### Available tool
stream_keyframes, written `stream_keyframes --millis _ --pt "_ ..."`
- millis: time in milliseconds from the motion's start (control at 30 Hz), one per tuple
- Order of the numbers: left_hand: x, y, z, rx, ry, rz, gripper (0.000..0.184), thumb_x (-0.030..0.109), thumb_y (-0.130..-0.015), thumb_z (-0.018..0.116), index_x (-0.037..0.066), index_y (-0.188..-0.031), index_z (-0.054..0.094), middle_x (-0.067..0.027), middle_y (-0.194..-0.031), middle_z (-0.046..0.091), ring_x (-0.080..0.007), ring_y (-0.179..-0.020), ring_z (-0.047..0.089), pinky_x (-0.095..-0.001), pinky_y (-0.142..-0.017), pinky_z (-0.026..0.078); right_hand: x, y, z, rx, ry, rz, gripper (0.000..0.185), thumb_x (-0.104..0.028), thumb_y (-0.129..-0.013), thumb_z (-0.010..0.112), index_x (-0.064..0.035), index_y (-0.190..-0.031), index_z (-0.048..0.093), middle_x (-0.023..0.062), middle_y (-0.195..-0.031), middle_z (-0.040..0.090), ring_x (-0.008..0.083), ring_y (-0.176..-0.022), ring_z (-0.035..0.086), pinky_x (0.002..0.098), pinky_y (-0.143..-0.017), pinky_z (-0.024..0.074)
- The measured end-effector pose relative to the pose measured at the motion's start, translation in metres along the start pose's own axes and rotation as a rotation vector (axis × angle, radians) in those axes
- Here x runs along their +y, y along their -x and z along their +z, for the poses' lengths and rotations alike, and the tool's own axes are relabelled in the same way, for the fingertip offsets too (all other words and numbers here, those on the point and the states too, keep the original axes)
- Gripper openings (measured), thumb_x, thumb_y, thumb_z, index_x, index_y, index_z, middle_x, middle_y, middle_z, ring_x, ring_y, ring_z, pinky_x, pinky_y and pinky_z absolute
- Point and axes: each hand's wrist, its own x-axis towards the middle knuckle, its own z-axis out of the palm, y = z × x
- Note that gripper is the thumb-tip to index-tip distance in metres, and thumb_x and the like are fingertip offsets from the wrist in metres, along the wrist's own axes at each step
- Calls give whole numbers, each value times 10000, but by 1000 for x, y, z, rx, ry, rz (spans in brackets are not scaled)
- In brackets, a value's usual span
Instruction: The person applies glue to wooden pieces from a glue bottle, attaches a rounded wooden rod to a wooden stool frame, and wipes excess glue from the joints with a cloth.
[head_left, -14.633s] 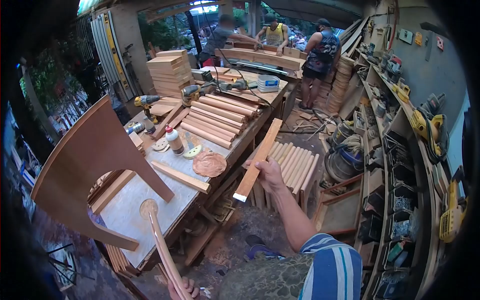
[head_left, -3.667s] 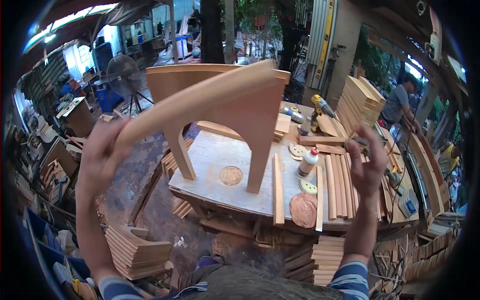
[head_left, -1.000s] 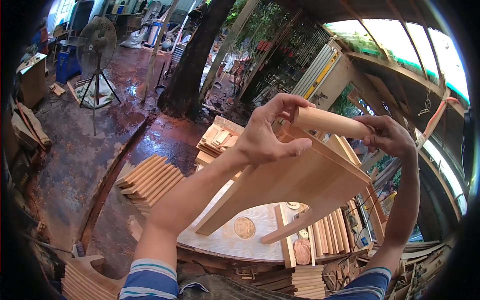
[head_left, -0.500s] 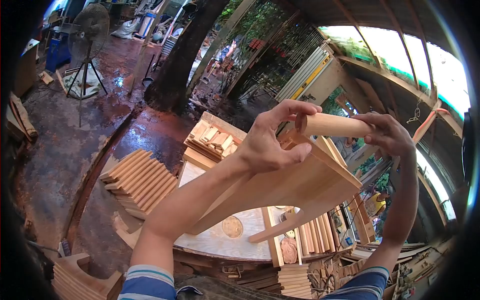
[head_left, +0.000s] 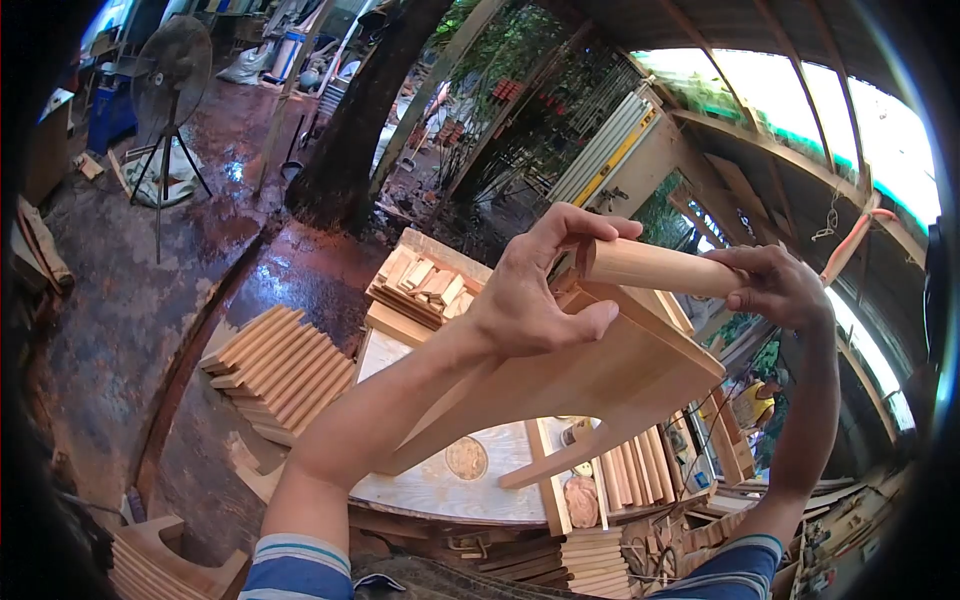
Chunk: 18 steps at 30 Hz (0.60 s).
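Note:
A round, pale wooden rod (head_left: 660,268) is held up nearly level, its right end slightly lower. My right hand (head_left: 782,285) is closed around its right end. At the left end, the fingers of my left hand (head_left: 530,285) curl over the rod, while the thumb stands apart below. Just under the rod is the upper edge of a wide wooden panel (head_left: 590,375) with a curved cut-out, standing tilted over the worktable (head_left: 410,490). My left hand hides part of the panel's top corner, and I cannot tell whether the rod touches it.
Stacked wooden slats (head_left: 285,365) lie left of the table. A tray of small wood pieces (head_left: 430,285) sits at its far end. More strips (head_left: 640,470) stand at the right. Curved pieces (head_left: 165,560) are stacked lower left. A fan (head_left: 173,75) and a person in yellow (head_left: 752,405) are farther off.
The rod has shifted slightly left and down, its right end now lower than before. Both hands have moved a little with it. The panel stays nearly where it was.

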Motion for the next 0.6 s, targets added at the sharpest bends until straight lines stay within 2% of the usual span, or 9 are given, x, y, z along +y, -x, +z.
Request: stream_keyframes --millis 67,167,267,300,400,433,567,600 --pt "0 0 0 2 -21 -15 581 -61 -775 690 91 -1267 421 -176 -1384 508 -227 -1295 508 -404 -1137 398 5 1 6 -17 -8 -17 783 -486 -755 821 -40 -1358 596 100 -1048 713 185 -913 662 358 -849 523" --pt "0 -1 -2 -5 -25 -29 596 -35 -772 711 92 -1275 419 -170 -1353 533 -217 -1267 525 -398 -1122 406 27 -4 26 -37 -206 -32 756 -436 -786 815 -20 -1371 576 89 -1055 698 167 -921 637 349 -861 508" --pt "-1 -2 -5 -17 -39 -27 599 -23 -766 726 91 -1271 425 -160 -1331 552 -207 -1246 536 -388 -1112 411 35 -5 34 -32 -217 -51 753 -423 -800 807 1 -1373 565 90 -1077 694 161 -946 633 337 -874 501" --pt "0 -2 -5 -19 -58 -43 600 -24 -763 725 89 -1271 427 -160 -1327 555 -208 -1248 536 -384 -1113 408 34 -4 36 -50 -237 -21 751 -429 -805 801 -3 -1377 564 113 -1137 688 183 -1024 630 350 -933 481" --pt "1 -4 -6 -32 -88 -53 600 -25 -758 723 87 -1271 433 -157 -1317 564 -211 -1249 538 -380 -1111 407 46 -4 46 -25 -212 -97 743 -434 -810 794 -33 -1390 562 149 -1202 673 222 -1104 619 371 -1000 448" --pt "1 -4 -6 -41 -93 -49 599 -24 -755 723 88 -1270 437 -155 -1311 570 -213 -1248 541 -378 -1108 408 49 -4 47 -15 -170 -107 725 -430 -819 786 -49 -1394 563 171 -1247 655 268 -1185 584 395 -1064 396" --pt "7 -7 -8 -56 -173 -78 575 -16 -757 720 84 -1257 456 -150 -1284 596 -212 -1235 555 -384 -1106 407 53 1 57 17 -69 -38 717 -442 -827 774 -42 -1386 566 161 -1228 659 279 -1207 567 401 -1090 365" --pt "8 -8 -9 -59 -228 -59 544 24 -765 729 57 -1245 476 -130 -1258 614 -193 -1188 572 -364 -1066 438 53 2 62 37 -99 -65 705 -459 -832 763 -50 -1375 576 154 -1218 660 275 -1219 557 400 -1097 351"
